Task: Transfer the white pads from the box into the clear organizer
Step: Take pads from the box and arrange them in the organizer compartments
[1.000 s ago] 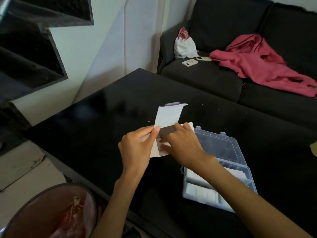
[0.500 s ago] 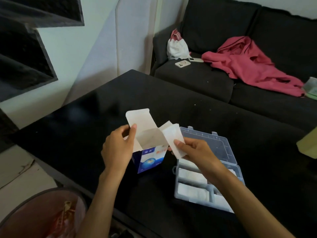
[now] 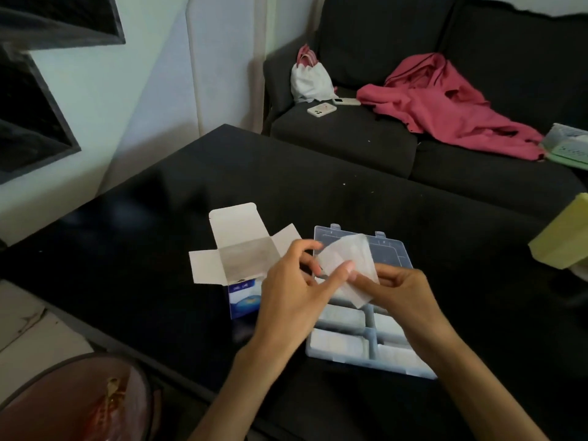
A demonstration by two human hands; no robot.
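Observation:
A small blue-and-white cardboard box (image 3: 243, 265) stands on the black table with its flaps spread open. To its right lies the clear organizer (image 3: 369, 342), lid folded back, with white pads in several compartments. Both hands hold one white pad (image 3: 350, 259) above the organizer's far half. My left hand (image 3: 296, 291) pinches the pad's left edge with thumb and fingers. My right hand (image 3: 397, 291) grips its lower right part.
The black table (image 3: 159, 249) ends near a dark sofa (image 3: 366, 144) holding a pink garment (image 3: 445, 106), a white bag (image 3: 308, 79) and a phone (image 3: 321, 109). A yellow-green block (image 3: 563, 233) sits at the right edge. A round bin (image 3: 73, 399) stands below the table's near corner.
My left hand let go of the box, which now stands alone, and moved right to join my right hand on the pad. The pad moved over the organizer.

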